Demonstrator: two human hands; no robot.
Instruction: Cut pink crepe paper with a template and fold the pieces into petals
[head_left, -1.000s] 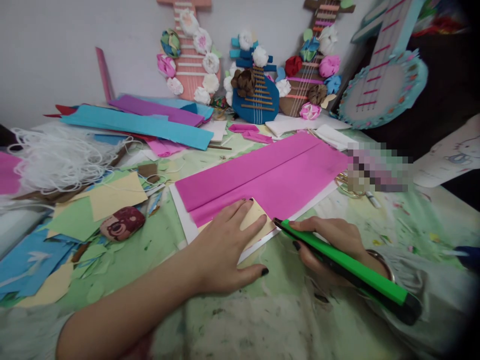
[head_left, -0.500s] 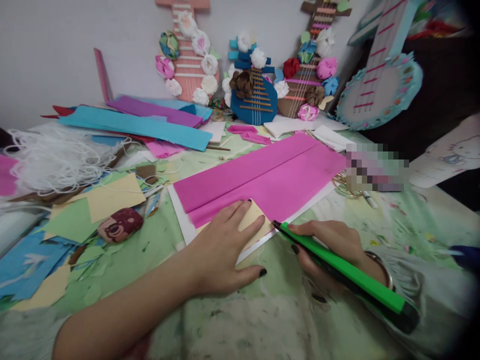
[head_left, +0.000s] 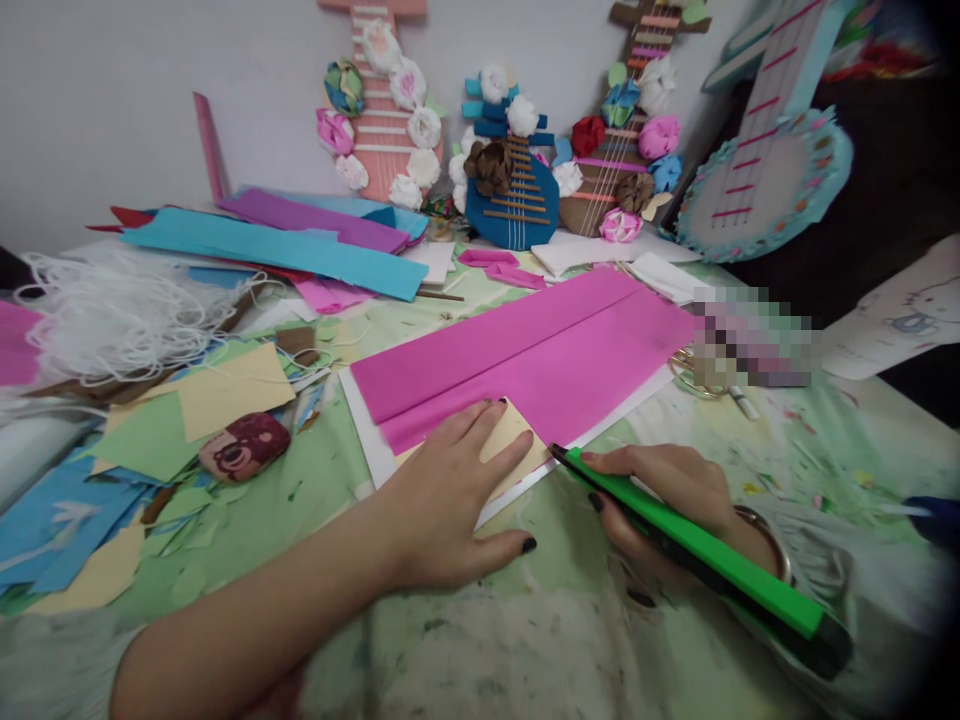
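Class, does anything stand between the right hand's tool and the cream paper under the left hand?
Nothing visible. The right hand holds the green tool with its tip at the right corner of the cream paper; the left hand lies farther left.

One head-worn camera looks forward and down from close behind the left hand (head_left: 446, 510) and right hand (head_left: 686, 478) toward the wall (head_left: 112, 110).

magenta paper (head_left: 585, 360): flat; cream card (head_left: 510, 426): atop it; green tool (head_left: 701, 540): slanted
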